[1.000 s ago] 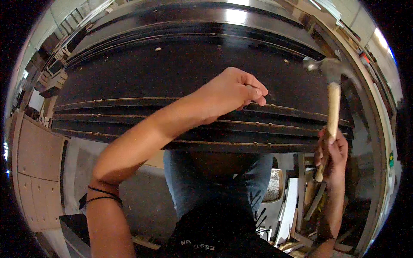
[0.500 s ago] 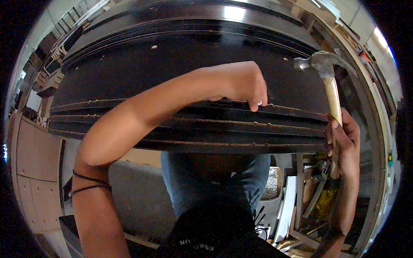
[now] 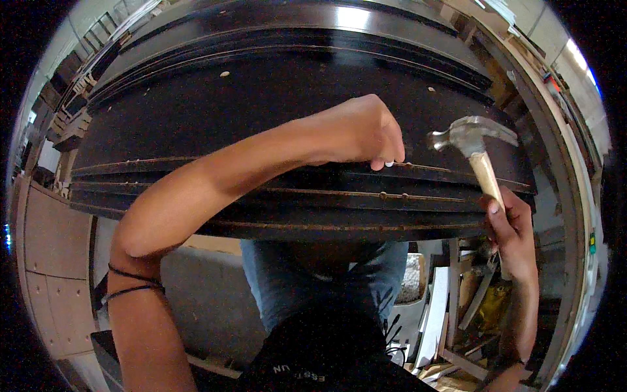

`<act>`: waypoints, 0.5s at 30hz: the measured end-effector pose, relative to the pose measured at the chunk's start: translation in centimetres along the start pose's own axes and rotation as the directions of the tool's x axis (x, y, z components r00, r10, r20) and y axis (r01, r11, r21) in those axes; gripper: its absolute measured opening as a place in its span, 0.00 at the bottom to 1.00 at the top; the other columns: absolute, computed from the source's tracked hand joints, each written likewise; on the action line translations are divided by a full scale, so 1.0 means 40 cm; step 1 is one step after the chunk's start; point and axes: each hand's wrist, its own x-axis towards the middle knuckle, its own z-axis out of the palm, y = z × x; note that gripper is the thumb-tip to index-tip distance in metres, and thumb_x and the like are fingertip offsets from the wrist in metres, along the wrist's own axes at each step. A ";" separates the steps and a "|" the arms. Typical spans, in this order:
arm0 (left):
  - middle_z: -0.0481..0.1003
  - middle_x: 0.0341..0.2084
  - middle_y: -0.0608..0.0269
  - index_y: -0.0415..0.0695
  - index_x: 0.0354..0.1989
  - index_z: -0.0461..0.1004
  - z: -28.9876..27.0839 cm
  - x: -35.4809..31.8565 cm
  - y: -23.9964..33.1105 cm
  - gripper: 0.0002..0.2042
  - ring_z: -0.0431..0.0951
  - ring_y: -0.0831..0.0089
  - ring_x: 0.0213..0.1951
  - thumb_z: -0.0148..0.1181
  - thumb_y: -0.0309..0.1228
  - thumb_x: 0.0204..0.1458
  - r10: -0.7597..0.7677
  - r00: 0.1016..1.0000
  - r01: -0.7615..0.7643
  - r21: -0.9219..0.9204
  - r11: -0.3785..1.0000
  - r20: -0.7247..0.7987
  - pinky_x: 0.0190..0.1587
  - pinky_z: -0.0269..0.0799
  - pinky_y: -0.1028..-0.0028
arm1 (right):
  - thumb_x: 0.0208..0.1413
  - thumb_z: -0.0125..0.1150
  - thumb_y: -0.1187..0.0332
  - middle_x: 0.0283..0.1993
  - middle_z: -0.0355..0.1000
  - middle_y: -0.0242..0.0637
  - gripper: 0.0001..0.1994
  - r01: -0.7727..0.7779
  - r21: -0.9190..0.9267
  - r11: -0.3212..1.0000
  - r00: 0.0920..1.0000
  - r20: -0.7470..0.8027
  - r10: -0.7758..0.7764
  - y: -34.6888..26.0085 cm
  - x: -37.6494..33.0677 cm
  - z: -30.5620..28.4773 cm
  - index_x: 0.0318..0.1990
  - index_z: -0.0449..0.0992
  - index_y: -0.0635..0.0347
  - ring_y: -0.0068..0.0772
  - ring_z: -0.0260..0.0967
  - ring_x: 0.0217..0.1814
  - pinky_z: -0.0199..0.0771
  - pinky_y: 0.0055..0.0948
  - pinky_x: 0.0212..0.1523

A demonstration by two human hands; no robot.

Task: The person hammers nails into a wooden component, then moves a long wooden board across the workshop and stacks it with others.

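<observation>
My right hand (image 3: 514, 230) grips the wooden handle of a claw hammer (image 3: 482, 168). Its metal head points up, with the striking face toward the left and the claw to the right. My left arm reaches across the dark panels, and my left hand (image 3: 377, 134) is closed at the front edge of the top dark panel (image 3: 196, 117). A tiny white spot shows at the left fingertips; whether it is a held piece or a nail cannot be made out. Just right of the fingertips, a small light bump sits on the panel's edge. The hammer head is apart from that edge.
More dark panels (image 3: 366, 212) are stacked beneath, with small round marks along their edges. Another dark stack (image 3: 274, 36) lies behind. Brown boards (image 3: 59, 261) stand at the left. Offcuts and a white strip (image 3: 435, 313) lie low at the right, beside a wooden frame.
The hammer and my right hand have come down and to the left, bringing the head nearer my left hand. My left hand stays at almost the same place on the edge.
</observation>
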 end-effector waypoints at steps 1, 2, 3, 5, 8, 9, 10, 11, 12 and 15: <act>0.74 0.16 0.63 0.35 0.28 0.79 -0.004 -0.004 -0.001 0.10 0.72 0.78 0.20 0.56 0.29 0.42 -0.002 1.000 0.002 -0.009 1.000 0.005 0.24 0.65 0.78 | 0.59 0.54 0.58 0.21 0.53 0.19 0.13 0.038 -0.048 0.998 0.999 0.034 -0.036 -0.005 0.002 0.000 0.30 0.69 0.59 0.12 0.47 0.23 0.45 0.19 0.22; 0.74 0.16 0.63 0.34 0.30 0.79 -0.009 -0.008 0.000 0.10 0.71 0.78 0.20 0.56 0.28 0.42 -0.004 1.000 0.004 -0.019 1.000 0.010 0.24 0.65 0.78 | 0.59 0.54 0.58 0.21 0.53 0.19 0.13 0.036 -0.052 0.998 0.998 0.049 -0.033 -0.009 0.004 -0.001 0.29 0.69 0.59 0.13 0.47 0.23 0.46 0.19 0.22; 0.74 0.16 0.63 0.34 0.31 0.78 -0.011 -0.012 0.005 0.11 0.71 0.79 0.20 0.57 0.28 0.42 -0.011 1.000 0.012 -0.029 1.000 0.015 0.24 0.64 0.78 | 0.59 0.54 0.58 0.21 0.53 0.20 0.13 0.032 -0.054 0.998 0.997 0.068 -0.029 -0.010 0.006 0.000 0.29 0.68 0.59 0.13 0.47 0.23 0.46 0.20 0.22; 0.74 0.17 0.64 0.35 0.32 0.78 -0.014 -0.013 0.008 0.11 0.70 0.79 0.20 0.57 0.29 0.43 -0.019 1.000 0.020 -0.059 0.998 0.018 0.24 0.63 0.79 | 0.59 0.54 0.59 0.21 0.53 0.21 0.13 0.029 -0.090 0.996 0.996 0.082 -0.021 -0.013 0.008 0.000 0.30 0.68 0.60 0.14 0.48 0.23 0.47 0.20 0.22; 0.74 0.19 0.64 0.36 0.33 0.79 -0.030 -0.003 -0.002 0.10 0.70 0.80 0.22 0.58 0.30 0.45 0.018 0.999 -0.020 -0.062 0.998 -0.027 0.26 0.63 0.79 | 0.59 0.54 0.60 0.22 0.56 0.24 0.13 0.027 -0.139 0.990 0.998 0.059 -0.018 -0.032 0.008 0.002 0.32 0.69 0.61 0.16 0.50 0.24 0.49 0.20 0.23; 0.75 0.20 0.64 0.36 0.33 0.79 -0.041 0.000 -0.007 0.10 0.71 0.80 0.23 0.58 0.30 0.46 0.032 0.998 -0.035 -0.052 0.998 -0.053 0.26 0.64 0.79 | 0.58 0.54 0.60 0.22 0.56 0.25 0.13 0.028 -0.107 0.994 0.998 0.056 -0.022 -0.048 0.007 0.011 0.33 0.70 0.62 0.16 0.51 0.24 0.50 0.20 0.24; 0.75 0.20 0.64 0.37 0.33 0.79 -0.052 0.004 -0.012 0.10 0.71 0.80 0.24 0.58 0.30 0.46 0.030 0.999 -0.031 -0.023 0.999 -0.018 0.28 0.65 0.79 | 0.58 0.54 0.60 0.23 0.57 0.26 0.13 0.029 -0.074 0.997 0.998 0.052 -0.025 -0.058 0.008 0.016 0.34 0.70 0.62 0.17 0.51 0.24 0.51 0.20 0.24; 0.76 0.21 0.64 0.37 0.33 0.79 -0.064 0.008 -0.016 0.10 0.72 0.79 0.25 0.59 0.31 0.46 0.027 1.000 -0.027 0.007 1.000 0.016 0.29 0.65 0.79 | 0.58 0.55 0.60 0.23 0.58 0.26 0.13 0.049 -0.097 0.994 0.998 0.037 -0.045 -0.059 0.008 0.017 0.35 0.70 0.63 0.17 0.52 0.25 0.52 0.20 0.25; 0.76 0.22 0.64 0.37 0.33 0.79 -0.068 0.013 -0.014 0.10 0.72 0.79 0.27 0.59 0.31 0.47 0.030 0.998 -0.032 0.030 0.999 0.055 0.30 0.66 0.79 | 0.57 0.55 0.60 0.24 0.58 0.26 0.13 0.062 -0.129 0.990 0.998 0.018 -0.060 -0.060 0.005 0.014 0.36 0.71 0.63 0.17 0.52 0.25 0.52 0.19 0.26; 0.78 0.24 0.63 0.37 0.32 0.78 -0.060 0.016 -0.015 0.10 0.75 0.77 0.30 0.61 0.32 0.47 0.093 0.983 -0.106 0.076 0.992 0.159 0.35 0.70 0.77 | 0.56 0.56 0.60 0.25 0.59 0.25 0.14 0.096 -0.108 0.990 0.995 0.011 -0.095 -0.069 0.004 0.003 0.37 0.71 0.64 0.16 0.52 0.27 0.52 0.19 0.27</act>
